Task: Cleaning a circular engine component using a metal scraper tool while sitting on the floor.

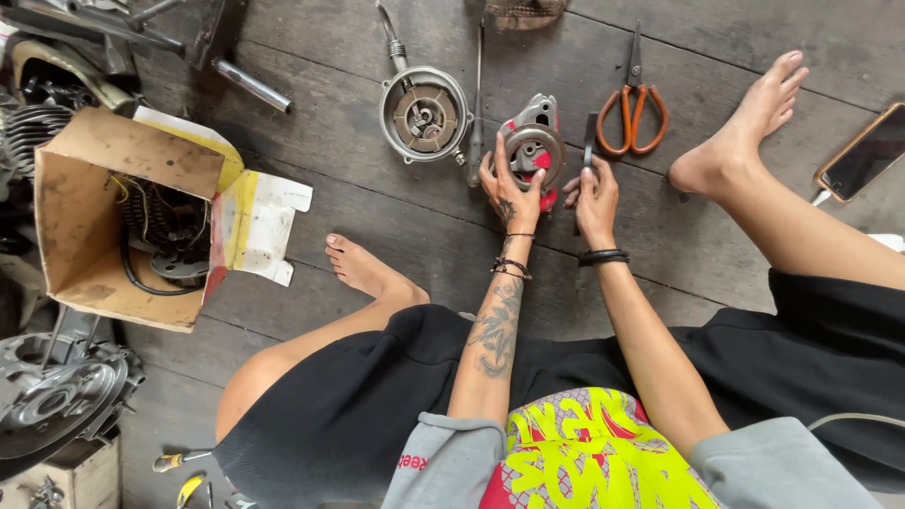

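I sit on a dark wooden floor with both arms stretched forward. My left hand (pixel 507 191) grips a grey round metal motor part with red pieces (pixel 531 143) that rests on the boards. My right hand (pixel 594 195) holds a thin dark tool (pixel 589 143) upright, just right of that part. A round grey engine cover with a cable (pixel 424 113) lies to the left of it. Orange-handled scissors (pixel 633 111) lie to the right.
An open cardboard box with wires and a coil (pixel 123 217) stands at left beside white and yellow paper (pixel 259 217). Engine parts (pixel 57 396) lie at lower left, a phone (pixel 865 154) at right. My bare feet (pixel 363 267) rest on the floor.
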